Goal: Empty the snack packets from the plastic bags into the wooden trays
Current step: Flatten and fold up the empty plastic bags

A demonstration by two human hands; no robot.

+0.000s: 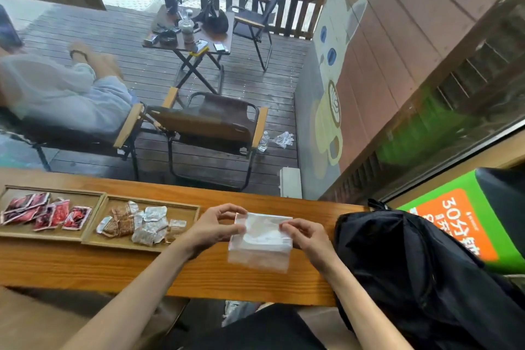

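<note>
Hands (214, 226) (305, 236) pinching plastic bag (260, 247); red packets (45, 212) in left tray (85, 196), silver-brown packets (142, 224) in right tray (187, 209).

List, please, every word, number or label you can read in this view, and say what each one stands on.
"30": white figures on the orange panel of the green box at the right.
The characters after and beneath "30": cut off by the black backpack and blurred, not readable.
Red snack packets: print too small to read.
Silver and brown packets: print too small to read.
</note>
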